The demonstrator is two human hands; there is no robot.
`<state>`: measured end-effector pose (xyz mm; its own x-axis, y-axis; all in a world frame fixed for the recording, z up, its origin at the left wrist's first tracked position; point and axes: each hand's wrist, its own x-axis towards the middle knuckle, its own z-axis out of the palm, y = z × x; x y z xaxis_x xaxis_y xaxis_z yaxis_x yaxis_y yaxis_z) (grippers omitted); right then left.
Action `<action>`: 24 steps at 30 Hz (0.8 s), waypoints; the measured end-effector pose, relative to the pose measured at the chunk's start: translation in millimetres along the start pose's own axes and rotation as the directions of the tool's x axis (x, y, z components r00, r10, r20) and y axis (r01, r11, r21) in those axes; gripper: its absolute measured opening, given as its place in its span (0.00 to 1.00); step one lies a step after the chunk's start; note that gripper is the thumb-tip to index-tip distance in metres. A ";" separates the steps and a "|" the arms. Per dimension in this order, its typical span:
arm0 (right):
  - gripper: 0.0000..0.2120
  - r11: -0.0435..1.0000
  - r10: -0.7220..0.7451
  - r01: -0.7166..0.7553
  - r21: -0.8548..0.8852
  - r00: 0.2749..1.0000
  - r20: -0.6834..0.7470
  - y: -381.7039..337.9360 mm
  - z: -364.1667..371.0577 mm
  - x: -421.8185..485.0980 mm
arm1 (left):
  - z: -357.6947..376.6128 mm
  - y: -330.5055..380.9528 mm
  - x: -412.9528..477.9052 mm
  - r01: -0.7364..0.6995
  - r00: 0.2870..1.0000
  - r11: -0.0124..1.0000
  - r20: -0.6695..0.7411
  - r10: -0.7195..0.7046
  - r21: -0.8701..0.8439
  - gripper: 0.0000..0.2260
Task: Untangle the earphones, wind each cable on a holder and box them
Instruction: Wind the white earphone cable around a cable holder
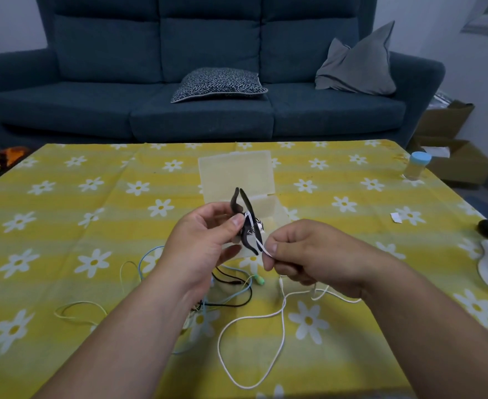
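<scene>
The left hand pinches the holder over the table's middle. The right hand, just beside it, pinches the white cable, whose slack loops toward the near edge. A tangle lies under the left wrist, and the open box sits behind. A sofa stands beyond the far edge.

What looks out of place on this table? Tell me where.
The blue, black and yellow cables lie tangled together on the tablecloth below the left hand. A white paper scrap lies loose near the right edge, and brownish stains mark the far right corner.
</scene>
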<state>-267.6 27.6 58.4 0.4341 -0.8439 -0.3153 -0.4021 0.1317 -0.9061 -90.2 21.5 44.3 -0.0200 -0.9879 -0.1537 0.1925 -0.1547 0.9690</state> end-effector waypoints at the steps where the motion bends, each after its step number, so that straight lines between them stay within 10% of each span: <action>1: 0.16 1.000 -0.014 0.014 0.011 1.000 0.000 -2.1 -1.3 -1.6 | 0.1 -0.5 0.1 0.004 1.000 1.000 -0.004 -0.004 0.010 0.05; 10: 0.11 0.975 -0.189 0.215 0.057 0.937 -0.295 -13.9 -8.4 -6.6 | 1.9 -3.4 -3.5 -0.109 0.990 0.943 0.118 0.075 0.314 0.07; 14: 0.11 0.955 -0.271 0.191 -0.225 0.871 -0.409 -11.7 -12.1 -6.7 | 1.7 -3.3 -5.4 -0.125 0.976 0.923 0.213 0.049 0.363 0.07; 24: 0.13 0.989 -0.148 0.138 -0.057 0.862 -0.485 -2.1 -18.1 0.4 | 4.5 -2.2 -9.7 -0.063 0.938 0.987 0.345 0.007 0.150 0.09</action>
<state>-281.2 17.6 65.2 0.0427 -0.9991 -0.0004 -0.3834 -0.0160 -0.9234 -94.8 31.4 44.6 -0.3562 -0.9317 -0.0707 0.0439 -0.0922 0.9948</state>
